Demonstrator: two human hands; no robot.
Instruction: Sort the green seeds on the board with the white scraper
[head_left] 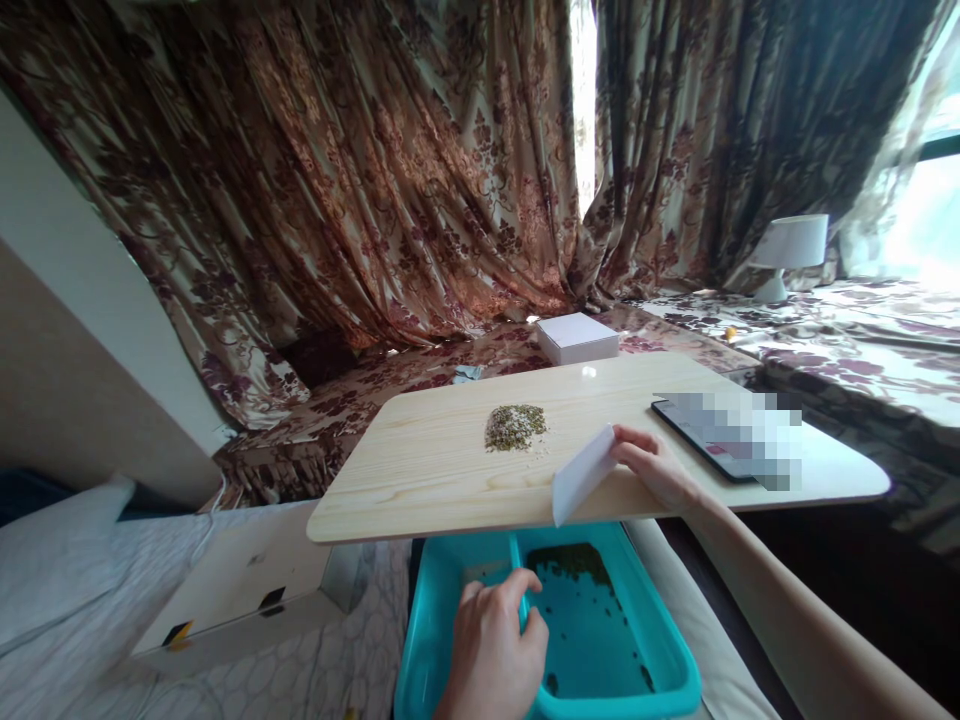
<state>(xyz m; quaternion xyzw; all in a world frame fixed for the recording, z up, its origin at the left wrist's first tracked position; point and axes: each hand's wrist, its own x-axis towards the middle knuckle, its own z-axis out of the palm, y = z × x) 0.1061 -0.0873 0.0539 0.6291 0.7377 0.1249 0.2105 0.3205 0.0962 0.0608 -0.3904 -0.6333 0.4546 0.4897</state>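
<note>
My right hand pinches a white card and holds it on edge at the front rim of a light wooden board. A small pile of greenish seeds lies on the board, a little left of and behind the card. Below the board sits a teal plastic tray with two compartments; dark seeds lie scattered in the right one. My left hand grips the divider wall between the two compartments, fingers curled over it.
A dark tablet lies on the board's right side. Behind the board are a small white box, a white lamp and heavy floral curtains. A flat cardboard box rests on the bed at left.
</note>
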